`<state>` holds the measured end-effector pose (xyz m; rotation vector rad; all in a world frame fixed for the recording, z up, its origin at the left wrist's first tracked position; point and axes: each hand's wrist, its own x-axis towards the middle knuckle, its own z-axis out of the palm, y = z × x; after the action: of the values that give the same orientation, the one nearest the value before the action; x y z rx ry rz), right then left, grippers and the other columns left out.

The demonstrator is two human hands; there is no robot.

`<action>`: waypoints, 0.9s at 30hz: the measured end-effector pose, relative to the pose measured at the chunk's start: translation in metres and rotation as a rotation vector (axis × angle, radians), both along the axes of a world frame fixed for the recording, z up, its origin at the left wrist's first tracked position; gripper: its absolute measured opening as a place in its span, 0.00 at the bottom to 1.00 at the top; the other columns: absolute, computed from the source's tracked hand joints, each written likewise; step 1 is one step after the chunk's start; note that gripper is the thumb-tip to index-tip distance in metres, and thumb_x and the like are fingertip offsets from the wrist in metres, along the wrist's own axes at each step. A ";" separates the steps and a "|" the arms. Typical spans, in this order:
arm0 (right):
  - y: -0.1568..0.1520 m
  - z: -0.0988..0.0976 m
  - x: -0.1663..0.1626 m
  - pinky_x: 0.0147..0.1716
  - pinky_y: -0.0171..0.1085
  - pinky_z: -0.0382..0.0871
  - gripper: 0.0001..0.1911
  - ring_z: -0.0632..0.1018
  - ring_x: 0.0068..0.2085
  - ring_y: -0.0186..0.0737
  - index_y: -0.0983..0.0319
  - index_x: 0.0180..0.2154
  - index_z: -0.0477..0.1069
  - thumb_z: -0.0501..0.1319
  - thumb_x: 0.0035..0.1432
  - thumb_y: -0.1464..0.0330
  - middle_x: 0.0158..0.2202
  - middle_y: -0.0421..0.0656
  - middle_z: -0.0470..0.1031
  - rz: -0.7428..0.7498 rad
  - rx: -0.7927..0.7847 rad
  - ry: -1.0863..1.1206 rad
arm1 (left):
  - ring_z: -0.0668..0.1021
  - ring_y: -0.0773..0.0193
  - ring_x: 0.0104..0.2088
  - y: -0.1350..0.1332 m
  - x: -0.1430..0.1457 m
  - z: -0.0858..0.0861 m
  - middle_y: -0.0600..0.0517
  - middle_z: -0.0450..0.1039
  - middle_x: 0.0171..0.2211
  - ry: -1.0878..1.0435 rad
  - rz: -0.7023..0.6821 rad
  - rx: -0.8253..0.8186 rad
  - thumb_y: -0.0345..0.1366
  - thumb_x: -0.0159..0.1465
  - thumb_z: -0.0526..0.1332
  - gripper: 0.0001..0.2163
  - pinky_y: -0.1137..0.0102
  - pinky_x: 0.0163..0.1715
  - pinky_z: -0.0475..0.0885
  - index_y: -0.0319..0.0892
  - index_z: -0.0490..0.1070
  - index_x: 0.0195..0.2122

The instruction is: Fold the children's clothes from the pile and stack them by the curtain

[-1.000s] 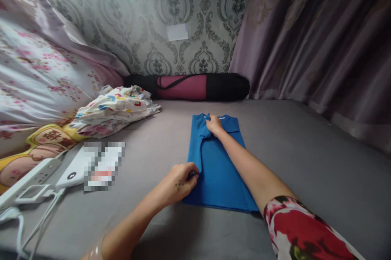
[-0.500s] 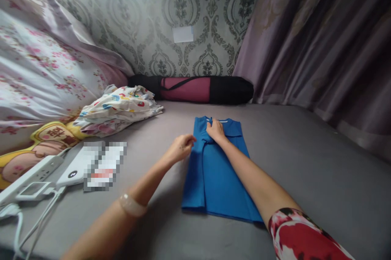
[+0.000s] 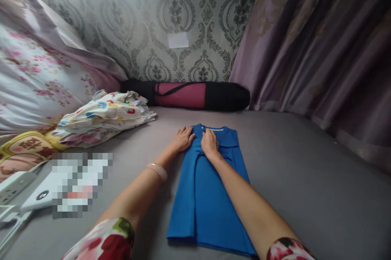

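Observation:
A blue shirt [image 3: 218, 195] lies on the grey sheet, its sides folded inward into a long narrow shape with the collar end away from me. My left hand [image 3: 183, 138] rests with fingers spread at the upper left edge of the shirt, touching the cloth. Just below the collar, my right hand [image 3: 210, 142] has its fingers curled down onto the fabric; the fingertips are partly hidden. A pale bangle [image 3: 158, 170] circles my left wrist.
Crumpled patterned cloth [image 3: 106, 115] lies at the left beside a yellow cushion [image 3: 29, 146]. A power strip [image 3: 15, 186] with cables and a white power bank [image 3: 38, 197] sit nearer. A black and pink roll bag [image 3: 183, 95] lies along the wall; curtains [image 3: 284, 48] hang right.
My left hand has moved forward from beside the shirt and spread its fingers at its upper edge. My right hand stays near the collar. The view has shifted slightly.

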<state>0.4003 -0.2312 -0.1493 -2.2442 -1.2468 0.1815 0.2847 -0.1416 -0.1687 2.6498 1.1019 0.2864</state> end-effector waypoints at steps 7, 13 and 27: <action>-0.001 0.006 0.003 0.45 0.37 0.66 0.15 0.75 0.50 0.44 0.65 0.48 0.69 0.47 0.68 0.72 0.51 0.52 0.73 -0.085 -0.023 0.094 | 0.46 0.51 0.69 -0.003 -0.002 0.004 0.47 0.42 0.70 0.159 0.022 -0.051 0.50 0.70 0.35 0.30 0.51 0.65 0.42 0.40 0.45 0.69; -0.004 0.008 0.007 0.48 0.38 0.66 0.15 0.74 0.52 0.45 0.63 0.51 0.68 0.51 0.67 0.69 0.52 0.51 0.73 0.007 -0.015 0.057 | 0.47 0.50 0.69 -0.001 0.001 0.008 0.45 0.43 0.69 0.147 0.027 -0.073 0.49 0.70 0.37 0.29 0.49 0.64 0.43 0.40 0.47 0.68; -0.011 0.017 0.009 0.51 0.38 0.61 0.23 0.70 0.51 0.42 0.60 0.48 0.72 0.52 0.54 0.82 0.48 0.45 0.73 0.487 -0.041 -0.171 | 0.59 0.51 0.65 -0.004 -0.011 -0.001 0.47 0.58 0.65 -0.059 -0.007 -0.043 0.31 0.63 0.47 0.25 0.51 0.63 0.52 0.44 0.58 0.63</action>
<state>0.4092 -0.2420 -0.1324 -1.9822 -1.8840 0.2003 0.2736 -0.1454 -0.1702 2.5899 1.0689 0.3341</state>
